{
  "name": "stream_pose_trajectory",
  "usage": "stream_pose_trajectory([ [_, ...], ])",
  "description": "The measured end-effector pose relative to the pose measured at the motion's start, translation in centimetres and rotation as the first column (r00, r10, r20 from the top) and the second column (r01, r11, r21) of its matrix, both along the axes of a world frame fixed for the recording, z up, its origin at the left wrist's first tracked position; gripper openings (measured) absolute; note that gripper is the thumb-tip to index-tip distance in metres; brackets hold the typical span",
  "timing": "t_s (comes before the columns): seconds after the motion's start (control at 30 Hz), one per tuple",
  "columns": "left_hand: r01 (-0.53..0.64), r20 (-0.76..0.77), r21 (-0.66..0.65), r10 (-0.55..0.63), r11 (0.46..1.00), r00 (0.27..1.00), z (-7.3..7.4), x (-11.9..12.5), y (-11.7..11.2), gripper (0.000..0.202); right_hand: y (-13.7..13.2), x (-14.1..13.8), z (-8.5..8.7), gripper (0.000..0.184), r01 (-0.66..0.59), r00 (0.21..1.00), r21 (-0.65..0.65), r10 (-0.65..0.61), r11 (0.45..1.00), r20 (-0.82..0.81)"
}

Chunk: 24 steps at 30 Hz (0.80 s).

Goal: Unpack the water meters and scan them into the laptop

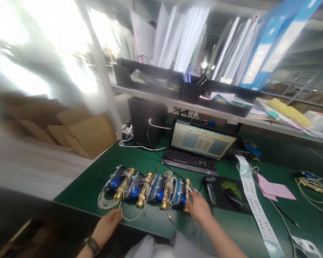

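Several brass pipe fittings [142,195] with coiled grey cables and blue round caps [135,192] lie in a row near the front of a green table, with dark, plastic-wrapped parts between them. My left hand [109,221] is at the row's left front corner, its thumb and fingers closed on a thin grey cable [131,218]. At the other end, my right hand [200,207] has its fingers curled against the rightmost brass fitting [187,190]; part of the grip is hidden. A cable's metal tip [170,217] lies in front of the row.
Behind the row stand a keyboard [190,162] and a lit screen [201,141]. On the right are a barcode scanner [210,190], a mouse [233,199], a label strip [254,204] and pink paper [276,188]. A shelf [161,96] with folders runs above.
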<state>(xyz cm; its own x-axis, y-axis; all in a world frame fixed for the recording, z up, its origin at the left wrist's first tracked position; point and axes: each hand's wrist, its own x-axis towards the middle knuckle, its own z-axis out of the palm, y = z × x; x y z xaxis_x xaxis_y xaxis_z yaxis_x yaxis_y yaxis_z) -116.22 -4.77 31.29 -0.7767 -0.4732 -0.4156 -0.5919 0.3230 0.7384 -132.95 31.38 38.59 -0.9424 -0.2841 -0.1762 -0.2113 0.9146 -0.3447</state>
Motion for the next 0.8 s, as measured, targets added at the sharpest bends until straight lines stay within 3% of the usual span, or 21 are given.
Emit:
stream_pose_trajectory([
  [0.2,-0.102,-0.052,0.173,0.113,0.98,0.992,-1.9,3.4,-0.9,0.064,-1.7,-2.2,0.7,0.033,-0.064,0.988,0.086,0.075,0.994,-0.135],
  [0.37,-0.183,-0.009,0.245,0.191,0.952,0.982,-3.7,6.7,-2.0,0.065,-3.8,-3.3,-1.0,0.055,-0.098,0.984,0.125,0.115,0.987,-0.134],
  [0.6,-0.343,0.045,0.306,0.346,0.888,0.937,-2.6,8.5,-2.1,0.069,-5.0,-3.3,-5.3,0.072,-0.092,0.995,0.223,0.1,0.971,-0.024],
  [0.8,-0.333,0.021,0.289,0.342,0.898,0.94,-2.6,7.9,-2.0,0.067,-4.6,-3.1,-6.0,0.068,-0.126,0.985,0.232,0.15,0.965,-0.087],
])
